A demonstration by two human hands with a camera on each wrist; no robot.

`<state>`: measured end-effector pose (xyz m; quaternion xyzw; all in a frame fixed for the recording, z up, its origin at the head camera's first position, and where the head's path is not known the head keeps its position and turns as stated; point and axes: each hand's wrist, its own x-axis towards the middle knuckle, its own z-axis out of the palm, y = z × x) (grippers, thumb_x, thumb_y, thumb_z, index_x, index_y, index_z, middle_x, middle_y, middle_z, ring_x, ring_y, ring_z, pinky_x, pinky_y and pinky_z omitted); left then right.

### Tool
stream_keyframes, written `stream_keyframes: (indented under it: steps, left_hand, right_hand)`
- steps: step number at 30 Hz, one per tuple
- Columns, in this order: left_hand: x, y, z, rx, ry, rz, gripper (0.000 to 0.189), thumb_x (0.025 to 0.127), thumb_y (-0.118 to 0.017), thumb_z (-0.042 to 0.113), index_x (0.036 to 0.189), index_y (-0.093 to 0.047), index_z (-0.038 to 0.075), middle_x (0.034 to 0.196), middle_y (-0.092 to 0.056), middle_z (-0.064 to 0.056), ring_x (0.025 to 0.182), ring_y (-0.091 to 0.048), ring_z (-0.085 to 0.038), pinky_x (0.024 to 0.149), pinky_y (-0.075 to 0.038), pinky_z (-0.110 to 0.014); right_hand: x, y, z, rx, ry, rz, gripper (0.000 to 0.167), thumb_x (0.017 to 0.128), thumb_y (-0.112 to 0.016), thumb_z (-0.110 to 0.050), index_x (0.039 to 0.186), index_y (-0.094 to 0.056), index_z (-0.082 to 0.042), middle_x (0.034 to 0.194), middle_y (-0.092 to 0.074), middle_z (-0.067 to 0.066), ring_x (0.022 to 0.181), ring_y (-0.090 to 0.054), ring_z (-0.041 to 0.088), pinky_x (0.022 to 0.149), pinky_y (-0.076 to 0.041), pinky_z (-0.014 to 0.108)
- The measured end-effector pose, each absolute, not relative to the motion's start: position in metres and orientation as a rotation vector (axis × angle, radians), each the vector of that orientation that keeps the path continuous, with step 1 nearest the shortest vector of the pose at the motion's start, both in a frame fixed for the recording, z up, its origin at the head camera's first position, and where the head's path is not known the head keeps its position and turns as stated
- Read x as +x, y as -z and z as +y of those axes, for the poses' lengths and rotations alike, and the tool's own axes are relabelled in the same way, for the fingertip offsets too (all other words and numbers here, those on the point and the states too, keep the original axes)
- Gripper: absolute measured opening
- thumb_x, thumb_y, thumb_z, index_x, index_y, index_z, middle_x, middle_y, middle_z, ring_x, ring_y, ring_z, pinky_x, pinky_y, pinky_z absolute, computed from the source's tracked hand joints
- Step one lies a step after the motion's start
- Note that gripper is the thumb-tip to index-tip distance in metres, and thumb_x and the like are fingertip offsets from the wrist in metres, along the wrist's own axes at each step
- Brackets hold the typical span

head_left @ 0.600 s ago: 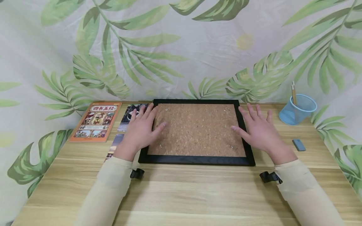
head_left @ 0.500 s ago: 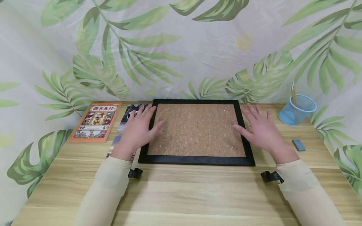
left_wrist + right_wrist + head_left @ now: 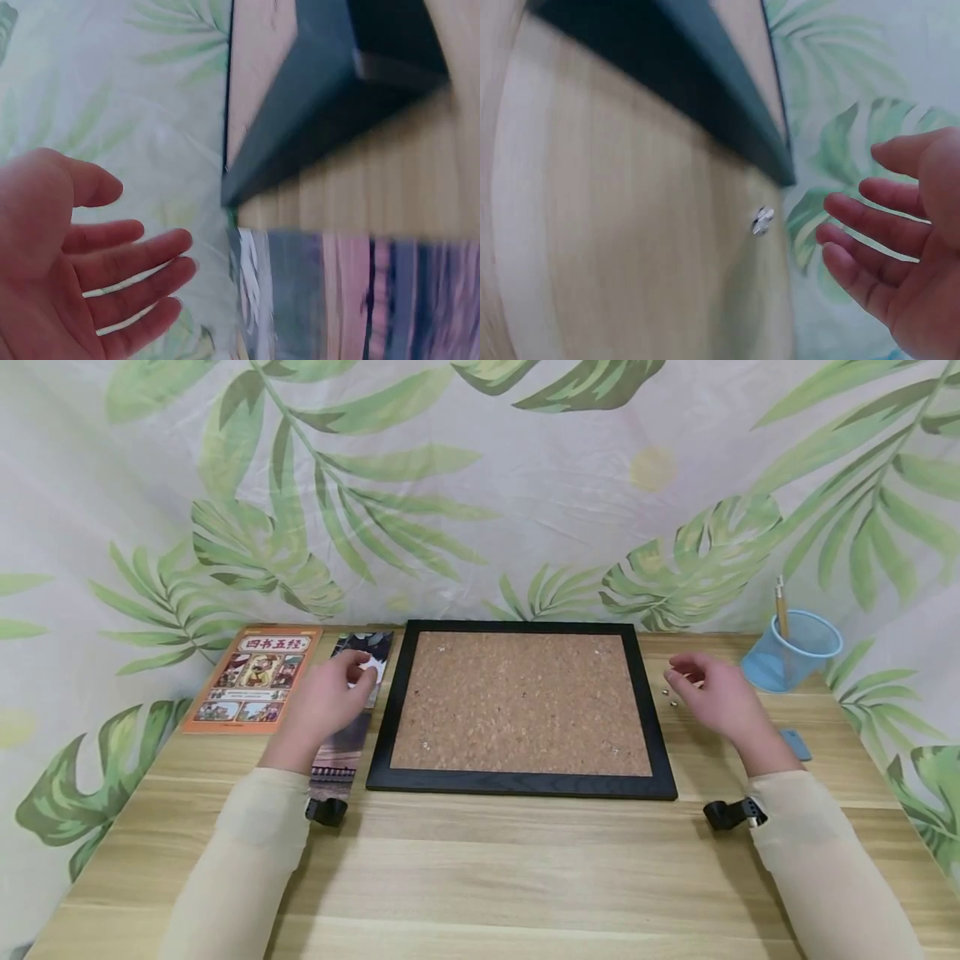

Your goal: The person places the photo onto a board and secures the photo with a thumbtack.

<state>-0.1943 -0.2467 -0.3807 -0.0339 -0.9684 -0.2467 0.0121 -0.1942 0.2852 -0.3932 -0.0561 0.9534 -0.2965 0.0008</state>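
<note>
A cork board (image 3: 525,702) in a black frame lies flat on the table, with small shiny pins near its corners. My left hand (image 3: 322,697) hovers left of the frame, over two picture postcards; its fingers (image 3: 135,259) are loosely bent and hold nothing. The lower postcard (image 3: 341,756) shows purple tones, and the upper, darker postcard (image 3: 375,645) is partly hidden by the hand. To the right of the board hangs my right hand (image 3: 720,697), fingers (image 3: 877,225) relaxed and nothing in them. Small shiny metal pieces (image 3: 672,703) lie on the table beside its fingertips.
An orange comic-style book (image 3: 255,681) lies at the back left. At the back right stands a blue mesh cup (image 3: 791,652) with pencils (image 3: 782,614). A small blue-grey block (image 3: 797,745) rests partly behind the right wrist. A leaf-patterned cloth (image 3: 525,485) hangs behind the table.
Both hands have left the sides of the frame and moved outward, their spread fingers now bent. Small metal pieces right of the board and more of the lower postcard have come into sight.
</note>
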Motion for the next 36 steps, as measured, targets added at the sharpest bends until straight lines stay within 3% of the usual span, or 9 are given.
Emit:
stream_keyframes:
  steps: [4,7,11,14,17,29,32,36]
  left_hand:
    - [-0.205,0.385,-0.264,-0.010,0.735,-3.095,0.051,0.111,-0.050,0.035,0.142,-0.063,-0.002,0.120,-0.073,-0.022,0.094,-0.069,-0.036,0.084,-0.054,-0.055]
    - [-0.213,0.391,-0.275,0.080,0.669,-3.152,0.056,0.109,-0.051,0.037,0.145,-0.059,-0.005,0.128,-0.069,-0.028,0.106,-0.068,-0.046,0.091,-0.053,-0.062]
    - [-0.223,0.397,-0.285,0.169,0.557,-3.207,0.069,0.107,-0.055,0.042,0.153,-0.049,-0.010,0.147,-0.050,-0.042,0.136,-0.047,-0.060,0.114,-0.039,-0.070]
    - [-0.228,0.402,-0.290,0.189,0.517,-3.250,0.079,0.106,-0.058,0.047,0.156,-0.042,-0.012,0.153,-0.036,-0.048,0.144,-0.032,-0.066,0.120,-0.028,-0.073]
    - [-0.231,0.406,-0.293,0.179,0.492,-3.278,0.088,0.103,-0.062,0.053,0.156,-0.038,-0.014,0.154,-0.034,-0.050,0.145,-0.028,-0.068,0.121,-0.027,-0.075]
    - [-0.239,0.416,-0.301,0.225,0.645,-3.224,0.096,0.097,-0.074,0.046,0.161,-0.031,-0.011,0.158,-0.028,-0.050,0.145,-0.026,-0.071,0.117,-0.030,-0.079]
    - [-0.240,0.417,-0.305,0.172,0.711,-3.160,0.090,0.098,-0.075,0.034,0.163,-0.030,-0.009,0.156,-0.038,-0.045,0.145,-0.034,-0.066,0.118,-0.032,-0.075]
    - [-0.237,0.415,-0.310,0.146,0.856,-3.047,0.069,0.102,-0.066,0.019,0.159,-0.041,-0.009,0.149,-0.053,-0.039,0.134,-0.053,-0.057,0.112,-0.044,-0.069]
  right_hand:
    - [-0.206,0.404,0.294,-0.158,0.888,2.999,0.039,0.111,-0.059,-0.029,0.127,-0.068,0.006,0.119,-0.072,0.028,0.105,-0.068,0.041,0.083,-0.053,0.045]
    - [-0.212,0.409,0.300,-0.142,0.860,2.971,0.034,0.108,-0.064,-0.025,0.118,-0.070,0.006,0.109,-0.073,0.025,0.096,-0.068,0.036,0.076,-0.050,0.036]
    - [-0.217,0.414,0.304,-0.120,0.806,2.932,0.032,0.106,-0.066,-0.024,0.114,-0.072,0.006,0.103,-0.074,0.022,0.091,-0.066,0.032,0.075,-0.049,0.034]
    - [-0.219,0.418,0.304,-0.103,0.780,2.915,0.034,0.105,-0.067,-0.026,0.114,-0.072,0.006,0.102,-0.074,0.021,0.090,-0.065,0.030,0.077,-0.048,0.034]
    - [-0.220,0.420,0.304,-0.102,0.770,2.906,0.034,0.105,-0.068,-0.027,0.114,-0.073,0.006,0.101,-0.074,0.020,0.090,-0.064,0.030,0.077,-0.048,0.035]
    - [-0.222,0.425,0.303,-0.116,0.756,2.891,0.029,0.105,-0.069,-0.023,0.111,-0.076,0.005,0.099,-0.075,0.018,0.089,-0.064,0.029,0.077,-0.047,0.035]
    - [-0.222,0.426,0.304,-0.127,0.761,2.892,0.028,0.105,-0.069,-0.022,0.111,-0.076,0.005,0.099,-0.075,0.018,0.089,-0.064,0.029,0.077,-0.047,0.035]
    - [-0.224,0.426,0.303,-0.140,0.767,2.894,0.027,0.105,-0.069,-0.021,0.111,-0.076,0.004,0.099,-0.075,0.018,0.089,-0.065,0.029,0.078,-0.048,0.036]
